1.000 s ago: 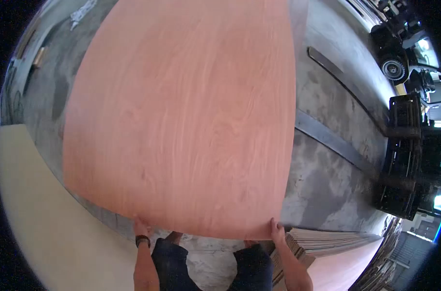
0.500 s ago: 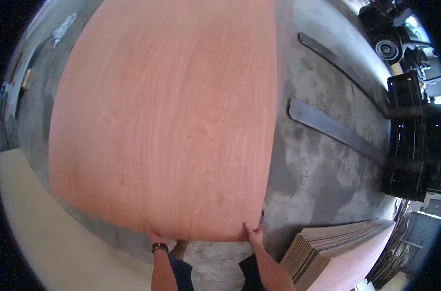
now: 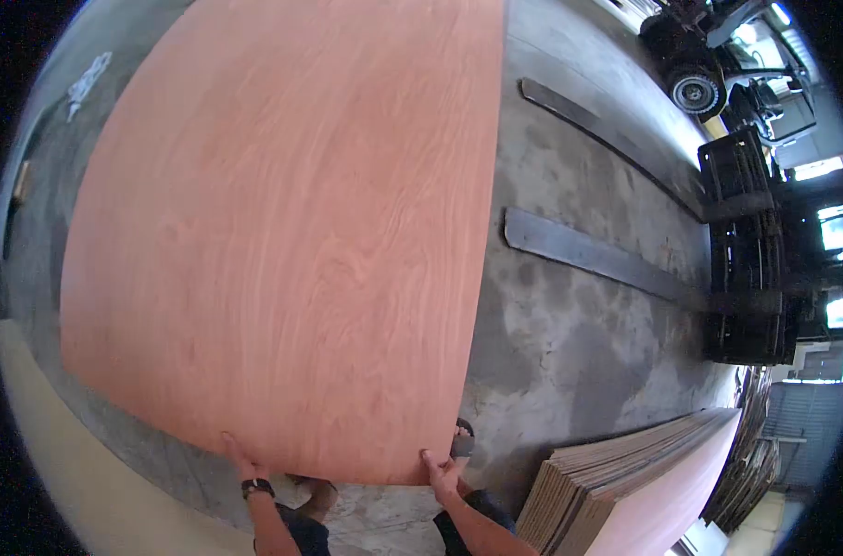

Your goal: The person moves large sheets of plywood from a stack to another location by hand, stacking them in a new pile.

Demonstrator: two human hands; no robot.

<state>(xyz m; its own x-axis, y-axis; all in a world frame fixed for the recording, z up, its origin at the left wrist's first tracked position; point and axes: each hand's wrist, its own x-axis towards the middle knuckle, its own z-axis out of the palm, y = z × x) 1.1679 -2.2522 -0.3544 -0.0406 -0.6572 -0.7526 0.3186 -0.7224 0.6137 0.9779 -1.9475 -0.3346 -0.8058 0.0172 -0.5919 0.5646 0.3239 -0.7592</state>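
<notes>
only the head view to go on, so: a big reddish sheet point(image 3: 282, 232) of thin ply or veneer fills everything from 12 o'clock round to 9 and into the centre, grain running away from the person. its near edge sits down at 6 o'clock. the left hand point(image 3: 239, 454) is clamped on that edge at about 7 o'clock, with a dark wristband point(image 3: 256, 486) just behind it. the right hand point(image 3: 437, 466) is closed on the same edge right by the near right corner, a touch past 6, fingers curled over the top face. so both hands are gripping the sheet and nothing else. a foot in a sandal point(image 3: 462, 440) pokes out just beside the right hand on the concrete floor point(image 3: 579, 361). at 4 to 5 o'clock there's a stack of similar sheets point(image 3: 616, 482), well apart from the held one and not touching it. two flat steel strips point(image 3: 588, 252) lie on the floor around 2 to 3, with a dark rack point(image 3: 746, 259) past them at 3 and a forklift point(image 3: 718, 65) up at 1. a pale flat surface point(image 3: 88, 473) curves in at 8 o'clock. progress-wise, my read is the picking-up part is done. the near end is off the floor and clear of the stack, and the sheet isn't laid on anything i can see. the far end runs out of frame at 12, so i can't tell what that end rests on.
</notes>
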